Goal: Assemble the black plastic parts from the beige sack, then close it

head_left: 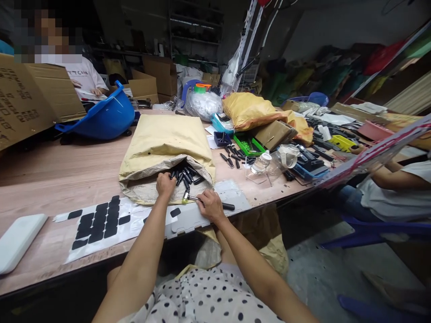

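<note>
A yellow woven sack (164, 134) lies on the table with its mouth towards me. Inside the mouth is a heap of short black tubular pieces (187, 175). My left hand (165, 185) is at the heap, its fingers curled in on a black piece at the left side. At the front edge of the sack, my right hand (210, 205) is closed around a small hammer (229, 206) with a metal shaft and black grip. The hammer's head points left, by the sack's lip. Under the hand lies a grey plastic sheet (235, 195).
Left of my arms is a sheet of black rounded stickers (97, 222), with a white box (20, 242) beyond. A blue basin (104, 114) and carton (37, 98) stand back left. Trays, a clear jug (286, 157) and loose parts crowd the right. Two people sit nearby.
</note>
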`<action>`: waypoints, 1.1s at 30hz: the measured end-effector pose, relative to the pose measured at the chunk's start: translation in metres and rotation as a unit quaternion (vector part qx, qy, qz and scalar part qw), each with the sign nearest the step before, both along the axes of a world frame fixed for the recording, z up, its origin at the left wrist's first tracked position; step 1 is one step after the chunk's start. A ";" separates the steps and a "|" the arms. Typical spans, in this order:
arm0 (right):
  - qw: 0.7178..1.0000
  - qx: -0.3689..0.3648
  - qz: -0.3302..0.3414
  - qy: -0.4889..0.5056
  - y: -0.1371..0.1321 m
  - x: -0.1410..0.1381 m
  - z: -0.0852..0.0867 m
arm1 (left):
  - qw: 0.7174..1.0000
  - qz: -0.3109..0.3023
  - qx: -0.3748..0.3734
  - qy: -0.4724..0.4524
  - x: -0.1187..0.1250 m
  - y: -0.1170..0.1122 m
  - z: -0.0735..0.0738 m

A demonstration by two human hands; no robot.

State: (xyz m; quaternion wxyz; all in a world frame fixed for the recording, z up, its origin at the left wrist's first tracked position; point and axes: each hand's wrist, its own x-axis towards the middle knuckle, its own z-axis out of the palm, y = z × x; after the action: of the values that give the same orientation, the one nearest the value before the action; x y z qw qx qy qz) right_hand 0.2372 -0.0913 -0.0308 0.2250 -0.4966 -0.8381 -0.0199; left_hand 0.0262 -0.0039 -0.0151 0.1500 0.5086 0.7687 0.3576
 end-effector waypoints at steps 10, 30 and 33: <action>1.000 -0.002 0.002 0.013 0.000 0.001 0.000 | 0.994 -0.109 0.020 -0.011 -0.034 -0.047 0.005; 1.000 0.007 0.006 -0.006 0.004 0.009 0.000 | 0.959 -0.282 0.012 0.017 -0.042 -0.128 -0.008; 1.000 0.013 0.014 0.006 0.000 0.007 0.006 | 0.960 -0.278 0.016 0.012 -0.043 -0.127 -0.010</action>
State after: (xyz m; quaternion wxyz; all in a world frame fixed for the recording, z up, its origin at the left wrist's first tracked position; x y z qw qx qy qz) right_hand 0.2438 -0.0916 -0.0246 0.2368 -0.4823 -0.8430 -0.0246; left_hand -0.0166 -0.1313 -0.0250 0.2265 0.7086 0.5930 0.3080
